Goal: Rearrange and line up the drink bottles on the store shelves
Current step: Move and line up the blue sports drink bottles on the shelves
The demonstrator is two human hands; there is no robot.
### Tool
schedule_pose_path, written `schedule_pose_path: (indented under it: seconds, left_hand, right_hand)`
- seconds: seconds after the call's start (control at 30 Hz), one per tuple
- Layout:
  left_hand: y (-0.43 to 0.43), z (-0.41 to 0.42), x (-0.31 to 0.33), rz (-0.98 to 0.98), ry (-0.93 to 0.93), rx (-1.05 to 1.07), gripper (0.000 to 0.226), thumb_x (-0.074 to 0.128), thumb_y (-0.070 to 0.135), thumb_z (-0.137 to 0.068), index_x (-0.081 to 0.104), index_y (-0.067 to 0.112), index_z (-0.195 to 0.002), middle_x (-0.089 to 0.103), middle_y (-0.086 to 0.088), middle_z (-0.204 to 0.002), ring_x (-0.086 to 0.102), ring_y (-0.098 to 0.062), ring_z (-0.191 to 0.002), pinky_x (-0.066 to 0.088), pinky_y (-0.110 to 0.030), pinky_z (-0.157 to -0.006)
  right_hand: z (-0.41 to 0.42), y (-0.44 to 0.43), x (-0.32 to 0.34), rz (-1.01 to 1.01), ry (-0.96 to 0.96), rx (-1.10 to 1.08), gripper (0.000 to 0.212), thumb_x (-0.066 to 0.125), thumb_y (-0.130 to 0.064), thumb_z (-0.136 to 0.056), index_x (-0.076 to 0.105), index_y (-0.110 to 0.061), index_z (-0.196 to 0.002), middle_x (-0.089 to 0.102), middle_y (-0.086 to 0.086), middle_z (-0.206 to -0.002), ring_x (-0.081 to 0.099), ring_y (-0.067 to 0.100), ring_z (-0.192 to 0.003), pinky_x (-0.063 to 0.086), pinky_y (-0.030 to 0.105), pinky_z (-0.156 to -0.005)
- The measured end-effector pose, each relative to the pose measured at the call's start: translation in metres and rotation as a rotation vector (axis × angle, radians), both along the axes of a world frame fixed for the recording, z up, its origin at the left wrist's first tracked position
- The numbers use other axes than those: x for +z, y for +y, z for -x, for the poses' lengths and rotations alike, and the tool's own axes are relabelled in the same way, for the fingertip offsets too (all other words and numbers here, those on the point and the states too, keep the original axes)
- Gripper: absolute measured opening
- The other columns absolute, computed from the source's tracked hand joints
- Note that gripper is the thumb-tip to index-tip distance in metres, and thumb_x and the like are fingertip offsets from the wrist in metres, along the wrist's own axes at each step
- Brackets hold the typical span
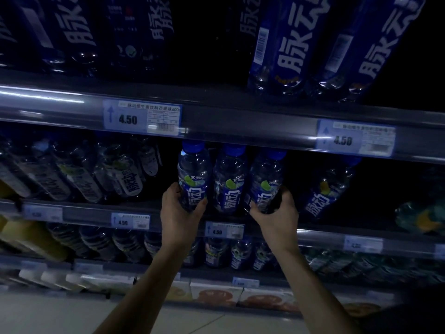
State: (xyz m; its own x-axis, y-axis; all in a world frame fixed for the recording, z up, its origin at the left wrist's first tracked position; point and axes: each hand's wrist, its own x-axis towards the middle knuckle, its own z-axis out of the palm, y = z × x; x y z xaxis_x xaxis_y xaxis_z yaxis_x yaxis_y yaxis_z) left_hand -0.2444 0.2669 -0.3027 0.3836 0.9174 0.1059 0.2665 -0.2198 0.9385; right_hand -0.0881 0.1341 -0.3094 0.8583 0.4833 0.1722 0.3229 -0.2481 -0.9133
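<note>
Middle shelf rail (265,138) carries price tags reading 4.50 (142,119). Just under it, three blue-capped bottles labelled 脉动 and "3D" stand side by side. Left hand (179,213) has its fingers wrapped around the left bottle (192,174); right hand (277,216) grips the right bottle (266,182); middle bottle (230,182) stands untouched between them. A fourth bottle (330,189) leans further right. Above the rail, larger 脉动 bottles (284,44).

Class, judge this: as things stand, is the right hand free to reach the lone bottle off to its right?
Probably not yet: the right hand has its grip on a bottle. The shelf gap toward the lone bottle looks open otherwise.
</note>
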Motion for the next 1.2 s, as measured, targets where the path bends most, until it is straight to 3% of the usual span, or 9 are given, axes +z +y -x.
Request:
schedule_pose_path:
  seconds: [0.1, 0.27, 0.37, 0.47, 0.57, 0.7, 0.8, 0.97, 1.2]
  left_hand:
    - [-0.006, -0.003, -0.001, 0.004, 0.036, -0.023, 0.061, 0.074, 0.022, -0.080, 0.042, 0.023, -0.132, 0.049, -0.003, -0.128, 0.055, -0.020, -0.113, 0.052, -0.043, -0.092]
    - [-0.042, -0.004, 0.002, -0.089, 0.165, 0.175, 0.078, 0.077, 0.023, -0.077, 0.028, 0.022, -0.138, 0.027, -0.003, -0.142, 0.042, -0.029, -0.121, 0.046, -0.044, -0.099]
    - [-0.067, -0.009, 0.002, -0.198, 0.250, 0.141, 0.067, 0.075, 0.024, -0.079, 0.034, 0.019, -0.132, 0.035, -0.007, -0.134, 0.045, -0.028, -0.113, 0.046, -0.042, -0.093]
    - [-0.093, -0.018, -0.003, -0.244, 0.270, -0.016, 0.053, 0.069, 0.023, -0.085, 0.040, 0.017, -0.129, 0.043, -0.009, -0.126, 0.049, -0.029, -0.109, 0.050, -0.045, -0.085]
    - [-0.115, -0.034, -0.007, -0.298, 0.300, -0.166, 0.051, 0.064, 0.026, -0.087, 0.042, 0.019, -0.133, 0.045, -0.005, -0.130, 0.047, -0.023, -0.117, 0.048, -0.042, -0.093]
    - [-0.132, -0.059, -0.014, -0.525, 0.417, -0.394, 0.053, 0.057, 0.032, -0.090, 0.041, 0.013, -0.136, 0.047, -0.009, -0.134, 0.042, -0.027, -0.125, 0.042, -0.040, -0.102]
    - [-0.142, -0.078, -0.018, -0.569, 0.565, -0.484, 0.060, 0.044, 0.040, -0.095, 0.024, 0.014, -0.146, 0.033, -0.009, -0.149, 0.024, -0.028, -0.138, 0.024, -0.039, -0.114]
    - [-0.148, -0.100, -0.023, -0.547, 0.724, -0.562, 0.068, 0.026, 0.048, -0.097, -0.003, 0.017, -0.150, 0.004, -0.006, -0.160, -0.004, -0.026, -0.146, -0.002, -0.040, -0.117]
    - [-0.150, -0.110, -0.024, -0.552, 0.805, -0.517, 0.067, 0.031, 0.047, -0.096, 0.012, 0.013, -0.149, 0.018, -0.008, -0.156, 0.010, -0.028, -0.144, 0.007, -0.042, -0.119]
  right_hand:
    - [-0.001, 0.000, 0.000, -0.008, 0.014, 0.013, 0.058, 0.079, -0.027, -0.076, 0.049, -0.026, -0.126, 0.063, -0.005, -0.113, 0.061, 0.008, -0.101, 0.047, 0.013, -0.082]
    - [0.003, -0.011, 0.000, 0.024, 0.016, 0.039, 0.075, 0.074, -0.039, -0.081, 0.036, -0.021, -0.143, 0.050, -0.001, -0.140, 0.048, 0.014, -0.125, 0.042, 0.034, -0.105]
    - [0.008, -0.028, 0.000, -0.036, 0.011, -0.033, 0.066, 0.070, -0.035, -0.085, 0.040, -0.018, -0.141, 0.047, -0.002, -0.140, 0.047, 0.006, -0.119, 0.042, 0.025, -0.100]
    - [0.003, -0.051, -0.001, -0.055, -0.117, -0.166, 0.042, 0.070, -0.020, -0.087, 0.052, -0.012, -0.124, 0.055, 0.003, -0.119, 0.050, -0.009, -0.100, 0.042, 0.010, -0.090]
    - [-0.015, -0.071, 0.000, -0.072, -0.121, -0.246, 0.038, 0.070, -0.010, -0.086, 0.053, -0.008, -0.120, 0.054, 0.008, -0.113, 0.050, -0.019, -0.094, 0.038, -0.002, -0.077]
    - [-0.038, -0.086, 0.003, -0.048, -0.091, -0.287, 0.048, 0.073, -0.015, -0.084, 0.050, -0.010, -0.126, 0.050, 0.006, -0.120, 0.052, -0.001, -0.101, 0.044, 0.015, -0.092]
    - [-0.051, -0.085, 0.004, -0.028, -0.053, -0.290, 0.064, 0.075, -0.022, -0.082, 0.042, -0.009, -0.135, 0.045, 0.005, -0.127, 0.051, 0.018, -0.113, 0.046, 0.032, -0.097]
    - [-0.064, -0.075, 0.003, -0.028, -0.043, -0.288, 0.077, 0.079, -0.030, -0.077, 0.038, -0.009, -0.138, 0.043, 0.007, -0.131, 0.048, 0.019, -0.116, 0.039, 0.024, -0.095]
    - [-0.071, -0.063, 0.000, -0.104, -0.046, -0.314, 0.075, 0.086, -0.029, -0.068, 0.045, -0.010, -0.127, 0.049, 0.003, -0.119, 0.051, 0.015, -0.109, 0.044, 0.028, -0.094]
